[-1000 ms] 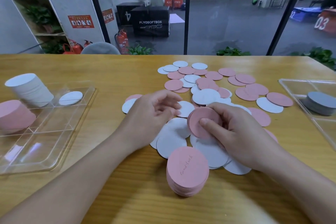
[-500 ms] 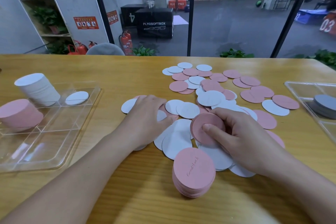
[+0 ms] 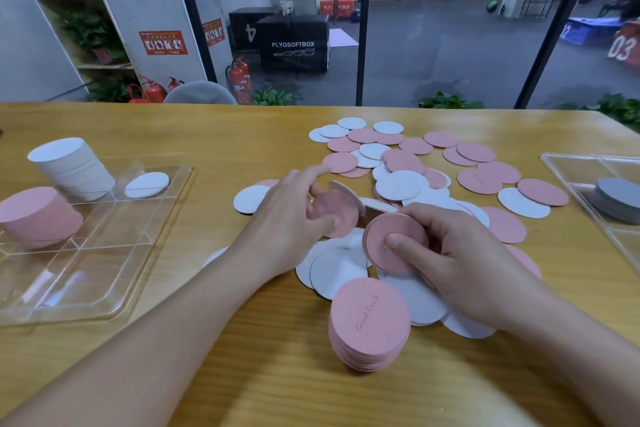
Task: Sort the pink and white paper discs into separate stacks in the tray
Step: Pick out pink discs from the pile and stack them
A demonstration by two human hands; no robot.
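Left hand (image 3: 287, 222) fingers pinch a pink disc (image 3: 337, 211); right hand (image 3: 460, 260) fingers clamp a small pink stack (image 3: 388, 239) over the tabletop (image 3: 242, 135)

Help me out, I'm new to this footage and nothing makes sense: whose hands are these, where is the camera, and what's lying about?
There is no machine here. A person wears a camera on the head, looking down at their own hands over a wooden table. The right hand grips a small stack of pink discs. The left hand lifts one pink disc from the loose pile of pink and white discs. A pink stack stands nearest the camera. On the left, a clear tray holds a white stack and another pink one.
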